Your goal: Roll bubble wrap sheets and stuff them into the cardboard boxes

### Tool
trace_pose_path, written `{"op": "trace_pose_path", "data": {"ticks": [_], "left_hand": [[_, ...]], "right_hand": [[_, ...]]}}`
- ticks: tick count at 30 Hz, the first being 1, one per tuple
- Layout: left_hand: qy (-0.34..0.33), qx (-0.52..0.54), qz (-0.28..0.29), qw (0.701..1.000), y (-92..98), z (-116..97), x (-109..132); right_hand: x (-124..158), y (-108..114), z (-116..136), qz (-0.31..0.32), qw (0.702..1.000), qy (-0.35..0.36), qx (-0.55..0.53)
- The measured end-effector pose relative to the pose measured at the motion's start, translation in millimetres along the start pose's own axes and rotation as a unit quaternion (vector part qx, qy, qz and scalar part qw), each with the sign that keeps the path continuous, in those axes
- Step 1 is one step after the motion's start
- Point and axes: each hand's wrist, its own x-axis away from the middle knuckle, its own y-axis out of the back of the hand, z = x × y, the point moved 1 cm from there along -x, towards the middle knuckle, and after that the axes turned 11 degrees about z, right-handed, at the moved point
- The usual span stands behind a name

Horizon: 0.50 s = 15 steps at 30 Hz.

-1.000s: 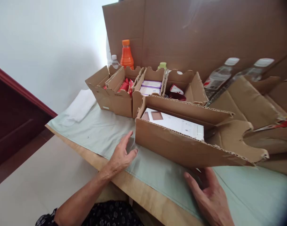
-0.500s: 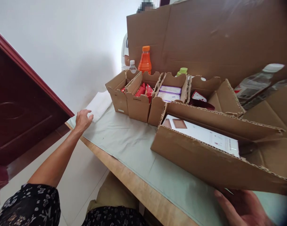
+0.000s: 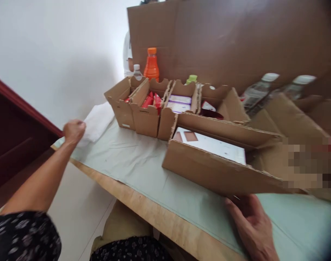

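My left hand [image 3: 74, 131] is stretched out to the table's far left end, its fingers closed on the edge of the pale green cloth [image 3: 132, 159] next to a folded white cloth [image 3: 98, 121]. My right hand [image 3: 252, 224] lies at the near right, its fingers under the front wall of a long cardboard tray [image 3: 219, 170] that holds a flat white box [image 3: 211, 145]. Whether it grips the tray is hidden.
Behind the long tray stand a few small cardboard trays [image 3: 143, 112] with red packets and pale packs. An orange bottle [image 3: 151, 65], clear bottles [image 3: 256, 94] and a tall cardboard sheet [image 3: 230, 40] are at the back. A person's sleeve [image 3: 126, 54] shows behind it. A dark door [image 3: 15, 134] is at the left.
My left hand left the long tray's left end, reached to the table's far left corner and closed on the cloth edge. My right hand stayed under the tray.
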Motion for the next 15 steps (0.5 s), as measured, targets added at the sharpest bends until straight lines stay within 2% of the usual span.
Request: {"op": "trace_pose_path", "data": {"ticks": [3, 5, 6, 7, 9, 10, 11, 13, 15], "left_hand": [[-0.04, 0.013, -0.019, 0.999, 24.4, -17.3, 38.1], [-0.103, 0.031, 0.021, 0.994, 31.6, -30.9, 76.5], [-0.126, 0.057, 0.053, 0.989, 31.0, -38.6, 99.0], [-0.142, 0.09, 0.112, 0.979, 26.8, -47.4, 122.9], [-0.128, 0.166, 0.262, 0.942, 9.3, -68.4, 171.6], [-0.114, 0.21, 0.322, 0.916, -2.6, -80.7, 195.0], [-0.103, 0.251, 0.374, 0.887, -15.5, -93.9, 217.4], [-0.086, 0.341, 0.448, 0.822, -41.2, -120.6, 258.0], [-0.071, 0.416, 0.503, 0.754, -61.5, -143.8, 293.2]], "right_hand": [[-2.6, 2.8, -3.6, 0.006, 0.998, -0.011, -0.066], [0.9, 9.7, -0.1, -0.037, 0.996, -0.017, -0.075], [6.2, 13.4, 4.4, -0.071, 0.995, -0.017, -0.069], [14.3, 16.5, 10.7, -0.109, 0.992, -0.014, -0.061], [37.9, 17.8, 26.3, -0.157, 0.986, 0.005, -0.052], [52.0, 15.1, 34.3, -0.147, 0.988, 0.021, -0.052], [66.5, 9.9, 41.6, -0.107, 0.992, 0.041, -0.053], [93.0, -6.1, 52.2, 0.021, 0.995, 0.078, -0.055], [111.2, -24.1, 55.0, 0.129, 0.986, 0.081, -0.062]]}}
